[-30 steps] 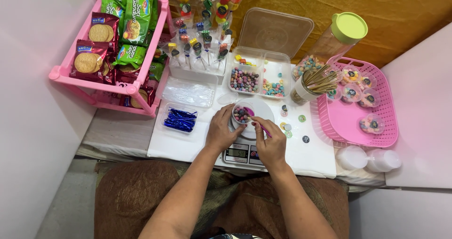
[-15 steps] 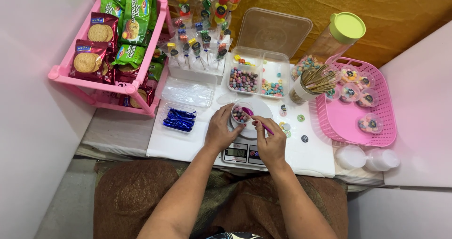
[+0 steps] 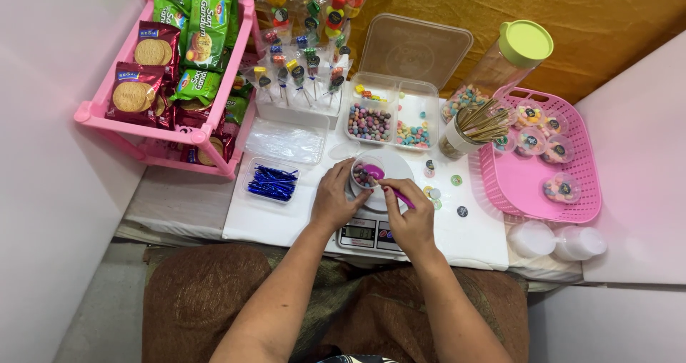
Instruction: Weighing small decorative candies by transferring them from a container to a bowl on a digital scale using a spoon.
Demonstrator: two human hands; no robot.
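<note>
Sitting on the kitchen scale [image 3: 371, 227], the small cup [image 3: 363, 176] of candies is looking light and tippable; the left hand [image 3: 334, 200] is wrapping its side, the right hand [image 3: 409, 216] pinching a purple spoon [image 3: 384, 181] above, seemingly dipping inside.

both forearms reach forward, left hand [image 3: 333, 200] curled, right hand [image 3: 409, 219] pinched shut.

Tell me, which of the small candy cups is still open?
The small cup on the scale, steadied by the left hand; those in the pink basket are lidded and stickered.
</note>
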